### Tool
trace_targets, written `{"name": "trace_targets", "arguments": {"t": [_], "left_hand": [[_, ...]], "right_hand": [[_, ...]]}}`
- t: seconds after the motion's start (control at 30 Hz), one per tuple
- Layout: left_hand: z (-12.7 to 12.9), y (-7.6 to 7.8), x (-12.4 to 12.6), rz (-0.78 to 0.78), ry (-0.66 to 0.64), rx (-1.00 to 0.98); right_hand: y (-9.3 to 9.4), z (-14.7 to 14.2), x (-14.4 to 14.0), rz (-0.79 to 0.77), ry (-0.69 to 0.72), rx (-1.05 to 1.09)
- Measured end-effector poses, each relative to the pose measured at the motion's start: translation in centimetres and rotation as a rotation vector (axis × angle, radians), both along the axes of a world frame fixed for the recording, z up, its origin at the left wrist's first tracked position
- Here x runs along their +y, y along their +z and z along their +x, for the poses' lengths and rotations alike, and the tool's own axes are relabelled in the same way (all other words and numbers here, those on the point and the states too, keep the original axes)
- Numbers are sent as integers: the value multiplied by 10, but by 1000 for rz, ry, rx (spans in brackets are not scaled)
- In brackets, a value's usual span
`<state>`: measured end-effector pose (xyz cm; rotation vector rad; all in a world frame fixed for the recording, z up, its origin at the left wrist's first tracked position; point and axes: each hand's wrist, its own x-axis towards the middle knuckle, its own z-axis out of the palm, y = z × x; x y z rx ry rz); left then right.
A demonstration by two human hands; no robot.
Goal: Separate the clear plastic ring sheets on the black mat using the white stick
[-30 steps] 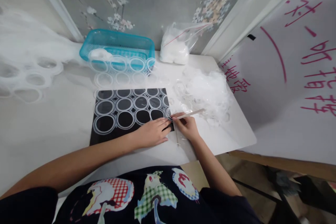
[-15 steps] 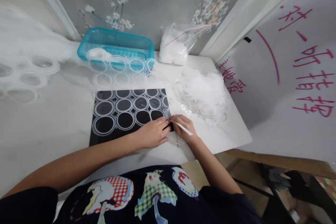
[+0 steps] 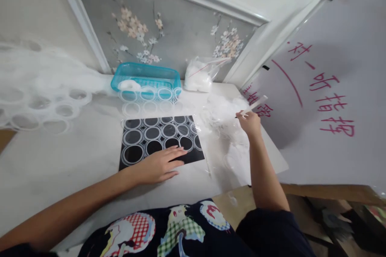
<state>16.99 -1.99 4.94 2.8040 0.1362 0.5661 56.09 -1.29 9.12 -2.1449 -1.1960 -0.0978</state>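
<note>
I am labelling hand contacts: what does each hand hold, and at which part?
The right hand grips a thin pale stick-like tool by its lower end. The left hand holds nothing; it lies flat on the black mat.

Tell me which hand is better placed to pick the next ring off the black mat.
Probably right. The right hand grips the thin tool but is raised over the pile of white scraps. The left hand lies flat, open and empty, on the black mat, pinning it beside the rings.
</note>
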Motion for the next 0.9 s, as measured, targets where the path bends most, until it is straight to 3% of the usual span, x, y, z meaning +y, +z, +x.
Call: {"name": "trace_targets", "arguments": {"t": [0.17,0.23,0.33,0.5,0.73,0.9], "left_hand": [[-81,4,6,-7,306,-72],[-110,1,6,-26,400,-49],[-136,-6,6,-60,441,13],[-139,-11,3,-67,463,65],[-138,-7,0,-110,470,93],[-142,-8,-2,-89,521,-2]], "right_hand": [[-12,-23,-34,138,-31,110],[-18,-39,-45,106,46,239],[-26,-69,-52,0,217,392],[-33,-117,-36,-94,494,550],[-44,-178,-2,-124,721,710],[-37,-238,17,-182,990,597]]}}
